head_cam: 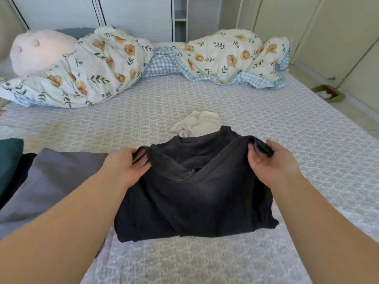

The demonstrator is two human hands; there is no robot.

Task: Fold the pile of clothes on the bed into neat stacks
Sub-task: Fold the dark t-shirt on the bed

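While both hands point(131, 167) point(270, 160) pinch one dark shirt point(194, 193) | one cream garment point(196, 124), perhaps two.

Dark shirt point(194, 191) hides the near part of a cream garment point(196, 123) at 12 o'clock; teal cloth point(9, 160) at 9 o'clock cut by frame edge

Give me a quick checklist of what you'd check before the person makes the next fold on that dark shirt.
1. Left hand grips one edge of the dark shirt: ok.
2. Right hand grips the opposite edge: ok.
3. Shirt lies flat and smooth: not ok, the middle sags in creases.
4. Landing spot clear: not ok, the cream garment sits just beyond, partly under the shirt.
5. Grey folded piece beside it clear of the shirt: cannot tell.
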